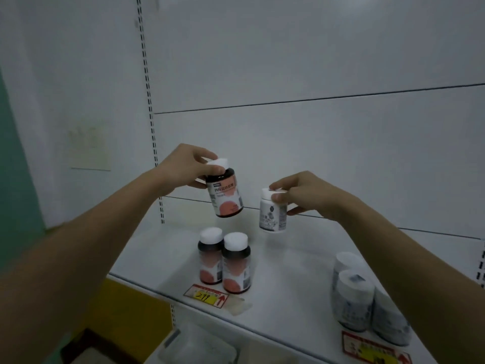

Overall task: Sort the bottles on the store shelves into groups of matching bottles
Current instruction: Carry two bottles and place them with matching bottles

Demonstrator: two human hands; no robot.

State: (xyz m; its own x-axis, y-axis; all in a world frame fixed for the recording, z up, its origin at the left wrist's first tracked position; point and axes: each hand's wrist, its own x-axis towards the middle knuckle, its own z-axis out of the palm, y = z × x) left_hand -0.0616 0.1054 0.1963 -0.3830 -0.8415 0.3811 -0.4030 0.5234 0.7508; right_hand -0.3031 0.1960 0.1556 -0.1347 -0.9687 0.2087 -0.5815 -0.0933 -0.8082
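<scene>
My left hand [187, 166] grips a dark bottle with a pink label [225, 195] by its white cap, tilted and lifted above the shelf. My right hand [307, 193] holds a small white bottle [273, 215] by its cap, also off the shelf. Below them two more dark pink-label bottles [225, 261] stand side by side near the front of the white shelf [288, 279]. At the right front, three white bottles [364, 300] stand in a cluster, partly hidden by my right forearm.
Price tags hang on the shelf's front edge, one yellow and red [207, 295] under the dark bottles, another [375, 349] under the white ones. A slotted upright [151, 111] runs up the left side. A lower shelf with a pale container [199, 348] lies below.
</scene>
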